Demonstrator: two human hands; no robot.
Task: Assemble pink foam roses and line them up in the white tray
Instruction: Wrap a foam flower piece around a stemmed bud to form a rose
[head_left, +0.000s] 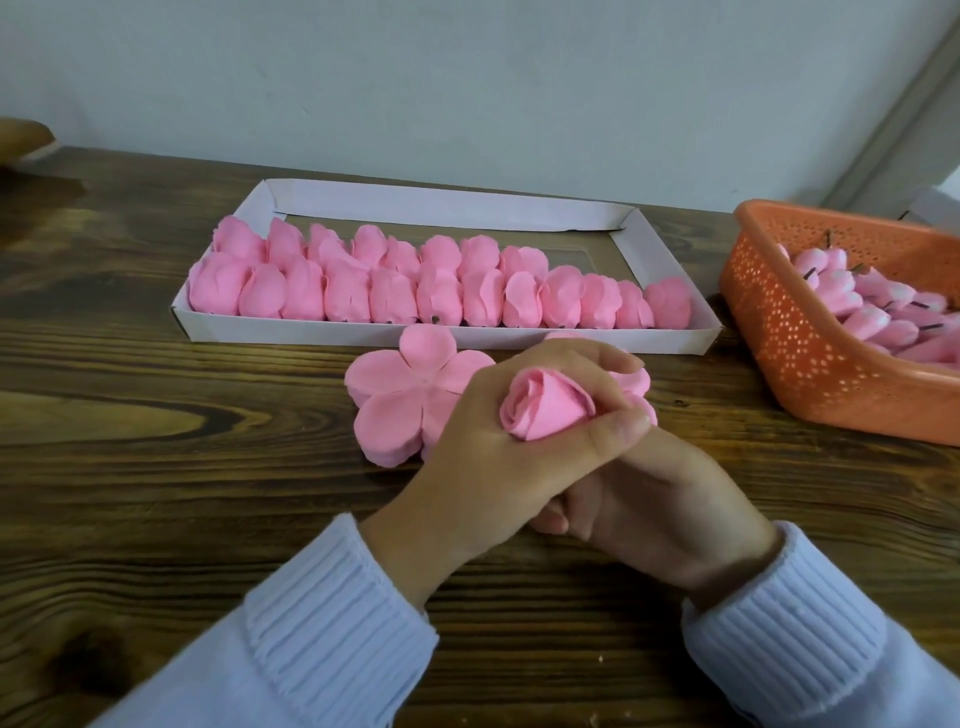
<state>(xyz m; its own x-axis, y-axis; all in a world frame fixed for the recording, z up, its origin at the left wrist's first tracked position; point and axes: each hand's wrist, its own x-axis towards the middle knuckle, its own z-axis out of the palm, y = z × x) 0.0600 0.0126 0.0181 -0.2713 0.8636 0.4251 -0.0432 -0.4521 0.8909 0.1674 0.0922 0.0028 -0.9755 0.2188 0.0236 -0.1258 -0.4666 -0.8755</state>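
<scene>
The rose (545, 402), the tray's roses (441, 291) and the petal stack (410, 395) are plain pink; the tray (447, 208) is white. The orange basket (810, 353) is dotted with holes. The table (156, 415) shows dark brown wood grain. The ribbed sleeves (322, 623) are pale lilac.
</scene>
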